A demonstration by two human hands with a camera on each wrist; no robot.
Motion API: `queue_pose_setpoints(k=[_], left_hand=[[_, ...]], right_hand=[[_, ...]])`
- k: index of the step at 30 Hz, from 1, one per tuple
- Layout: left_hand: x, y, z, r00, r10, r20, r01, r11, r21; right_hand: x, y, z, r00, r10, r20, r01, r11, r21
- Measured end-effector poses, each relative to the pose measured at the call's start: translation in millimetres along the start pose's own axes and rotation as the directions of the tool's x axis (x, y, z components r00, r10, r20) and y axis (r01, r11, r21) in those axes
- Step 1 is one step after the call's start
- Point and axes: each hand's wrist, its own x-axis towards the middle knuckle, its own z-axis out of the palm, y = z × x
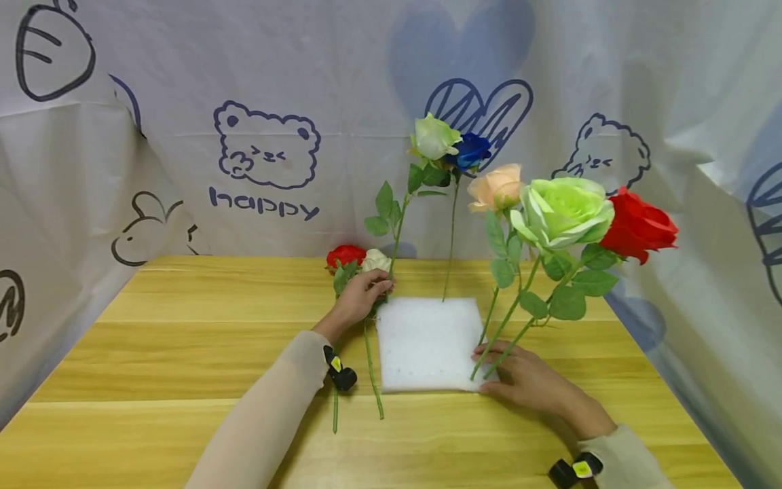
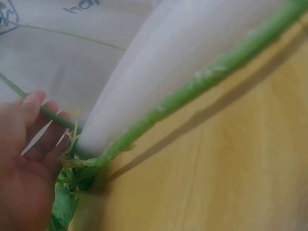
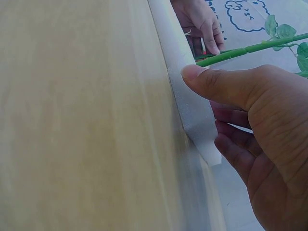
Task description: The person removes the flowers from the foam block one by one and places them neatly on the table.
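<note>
Four up, a fifth being placed, two lying

At the left, a lying red rose [image 1: 345,255] and a white rose [image 1: 375,261] rest on the wooden table [image 1: 183,353]; these two look left to do. Just right of them, the left hand [image 1: 362,295] pinches the stem of a pale rose [image 1: 434,137] at the far-left corner of the foam block [image 1: 427,346] (the stem's end is hidden, so I cannot tell whether it is seated). The block lies flat mid-table. A blue rose [image 1: 470,151] stands at its far edge; a peach rose [image 1: 496,188], a green rose [image 1: 565,214] and an upright red rose [image 1: 638,224] lean outward along its right side. These four seem done. The right hand [image 1: 525,377] clamps the block's near-right corner between thumb and fingers, apparently steadying it.
</note>
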Motion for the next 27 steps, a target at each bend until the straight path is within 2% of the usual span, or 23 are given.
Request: queue_pose_setpoints(k=[18, 27], left_hand=[[1.2, 1.3, -3.1, 0.999, 0.036, 0.008, -0.036, 0.999, -0.031], [1.6, 4.0, -3.6, 1.000, 0.017, -0.006, -0.018, 0.997, -0.070]], right_hand=[[0.1, -0.2, 0.2, 1.000, 0.001, 0.004, -0.001, 1.000, 0.007], [0.1, -1.3, -0.3, 1.000, 0.000, 0.003, 0.000, 1.000, 0.007]])
